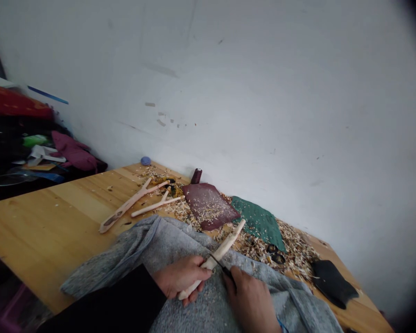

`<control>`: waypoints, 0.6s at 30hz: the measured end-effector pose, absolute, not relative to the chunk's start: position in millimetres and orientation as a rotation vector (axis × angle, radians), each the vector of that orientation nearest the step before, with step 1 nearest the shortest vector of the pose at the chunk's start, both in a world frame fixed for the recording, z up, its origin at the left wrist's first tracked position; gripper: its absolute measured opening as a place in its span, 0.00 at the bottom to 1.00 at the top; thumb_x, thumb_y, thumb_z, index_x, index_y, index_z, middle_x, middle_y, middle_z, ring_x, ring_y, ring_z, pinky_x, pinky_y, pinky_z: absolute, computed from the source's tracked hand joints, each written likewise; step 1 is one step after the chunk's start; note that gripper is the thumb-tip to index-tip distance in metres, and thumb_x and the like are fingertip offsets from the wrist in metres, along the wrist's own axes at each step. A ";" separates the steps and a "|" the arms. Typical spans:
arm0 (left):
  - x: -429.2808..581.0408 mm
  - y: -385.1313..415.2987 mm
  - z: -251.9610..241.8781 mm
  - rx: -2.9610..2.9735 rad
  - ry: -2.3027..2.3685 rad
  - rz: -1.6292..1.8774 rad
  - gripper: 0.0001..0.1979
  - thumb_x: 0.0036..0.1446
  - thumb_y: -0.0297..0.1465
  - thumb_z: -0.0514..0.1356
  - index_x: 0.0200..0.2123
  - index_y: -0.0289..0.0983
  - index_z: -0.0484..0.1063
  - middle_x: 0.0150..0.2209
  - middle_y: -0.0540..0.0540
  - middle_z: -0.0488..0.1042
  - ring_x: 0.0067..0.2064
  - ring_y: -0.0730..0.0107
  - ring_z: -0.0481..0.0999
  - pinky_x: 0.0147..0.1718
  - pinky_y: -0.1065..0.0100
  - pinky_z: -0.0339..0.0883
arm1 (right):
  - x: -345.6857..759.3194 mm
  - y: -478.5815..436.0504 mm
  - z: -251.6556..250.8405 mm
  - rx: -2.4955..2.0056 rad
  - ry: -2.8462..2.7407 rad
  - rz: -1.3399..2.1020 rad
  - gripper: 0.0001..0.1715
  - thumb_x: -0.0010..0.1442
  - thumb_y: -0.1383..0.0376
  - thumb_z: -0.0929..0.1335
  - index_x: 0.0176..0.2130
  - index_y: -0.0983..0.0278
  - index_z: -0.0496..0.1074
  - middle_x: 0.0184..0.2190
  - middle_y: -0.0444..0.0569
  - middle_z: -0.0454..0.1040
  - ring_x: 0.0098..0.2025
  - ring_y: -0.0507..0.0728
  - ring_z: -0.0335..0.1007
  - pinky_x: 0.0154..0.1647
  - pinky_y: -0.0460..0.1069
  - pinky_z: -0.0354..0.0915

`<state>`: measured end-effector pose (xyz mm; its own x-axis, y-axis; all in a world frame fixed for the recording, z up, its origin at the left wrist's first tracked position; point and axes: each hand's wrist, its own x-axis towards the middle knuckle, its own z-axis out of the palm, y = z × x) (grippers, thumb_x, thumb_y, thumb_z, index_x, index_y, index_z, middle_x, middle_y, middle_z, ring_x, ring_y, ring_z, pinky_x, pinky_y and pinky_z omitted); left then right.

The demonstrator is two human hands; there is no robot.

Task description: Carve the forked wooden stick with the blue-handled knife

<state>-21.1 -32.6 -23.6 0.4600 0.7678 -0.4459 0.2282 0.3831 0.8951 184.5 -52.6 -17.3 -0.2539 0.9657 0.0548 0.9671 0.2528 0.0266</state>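
Note:
My left hand (184,277) is closed around the lower part of a pale, peeled stick (228,241), which slants up and away to the right over a grey cloth (180,245). In my right hand (251,298) is the dark handle of a carving knife (219,262). Its narrow blade lies across the stick just beyond my left thumb, touching the wood. The fingers of my right hand wrap the handle, so most of it is hidden.
Two forked peeled sticks, a larger one (125,206) and a smaller one (156,205), lie on the wooden table (38,217). Wood shavings (296,247) surround maroon sandpaper (210,206), green sandpaper (258,219) and a black piece (333,282). A white wall (246,101) rises behind.

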 end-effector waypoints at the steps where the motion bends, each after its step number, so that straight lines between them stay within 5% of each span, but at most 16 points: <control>1: -21.0 -32.5 -23.6 1.163 1.080 0.448 0.04 0.61 0.34 0.53 0.35 0.42 0.59 0.23 0.58 0.66 0.15 0.79 0.62 0.16 0.74 0.54 | 185.6 -51.9 -16.0 -1.935 -2.443 -0.104 0.16 0.72 0.61 0.58 0.40 0.58 0.74 0.34 0.46 0.82 0.35 0.58 0.80 0.30 0.47 0.65; 18: -20.1 -33.2 -22.0 1.168 1.081 0.441 0.06 0.60 0.36 0.53 0.37 0.41 0.59 0.22 0.58 0.65 0.15 0.78 0.61 0.16 0.74 0.55 | 189.8 -49.0 -9.1 -2.073 -2.380 -0.118 0.18 0.72 0.61 0.57 0.42 0.58 0.74 0.35 0.48 0.82 0.35 0.60 0.81 0.29 0.48 0.65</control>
<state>-20.1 -33.2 -22.0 0.4597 0.7664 -0.4487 0.2342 0.3827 0.8937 189.8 -49.0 -9.1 -0.1384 0.9897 0.0363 0.9884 0.1358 0.0678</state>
